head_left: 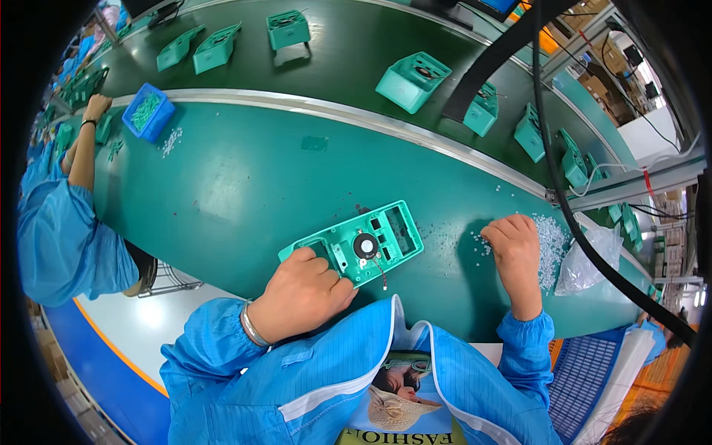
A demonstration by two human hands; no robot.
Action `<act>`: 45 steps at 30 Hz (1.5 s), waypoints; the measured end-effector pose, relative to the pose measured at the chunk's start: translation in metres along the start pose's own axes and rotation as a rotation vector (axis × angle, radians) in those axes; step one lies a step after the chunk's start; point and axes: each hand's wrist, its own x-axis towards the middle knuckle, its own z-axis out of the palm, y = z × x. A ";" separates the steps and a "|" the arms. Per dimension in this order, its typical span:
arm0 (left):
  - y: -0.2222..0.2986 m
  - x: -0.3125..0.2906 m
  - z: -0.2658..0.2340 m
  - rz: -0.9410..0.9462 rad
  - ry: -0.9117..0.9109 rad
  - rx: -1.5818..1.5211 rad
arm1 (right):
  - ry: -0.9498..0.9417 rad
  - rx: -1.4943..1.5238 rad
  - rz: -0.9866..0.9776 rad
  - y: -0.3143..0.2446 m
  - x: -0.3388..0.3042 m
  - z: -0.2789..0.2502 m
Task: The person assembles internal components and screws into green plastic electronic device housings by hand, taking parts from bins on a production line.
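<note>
A green plastic housing (pixel 386 231) with a small round black fan in its middle lies flat on the green table (pixel 245 178). My left hand (pixel 300 291) grips its near left end, fingers curled over the edge. My right hand (pixel 513 248) rests to the right of the housing, fingers bent down into a scatter of tiny clear pellets (pixel 550 248). Whether it holds a pellet is hidden by the fingers. Both arms wear blue sleeves, and a metal bracelet sits on my left wrist.
A clear plastic bag (pixel 589 259) lies right of the pellets. Beyond a metal rail, a dark conveyor belt (pixel 348 52) carries several green housings (pixel 411 80). At the left a co-worker in blue (pixel 63 222) reaches near a blue bin (pixel 148 111) of green parts.
</note>
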 end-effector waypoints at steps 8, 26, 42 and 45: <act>-0.018 -0.003 -0.003 0.071 0.008 -0.039 | -0.006 0.452 -0.037 -0.039 0.031 -0.009; -0.023 -0.005 0.002 0.080 0.021 -0.041 | -0.156 0.724 -0.355 -0.112 0.075 0.017; -0.025 -0.006 0.002 0.058 0.009 -0.055 | -0.157 0.695 -0.415 -0.108 0.082 0.021; -0.026 -0.005 -0.001 0.064 -0.020 -0.032 | -0.169 0.753 -0.336 -0.107 0.078 0.023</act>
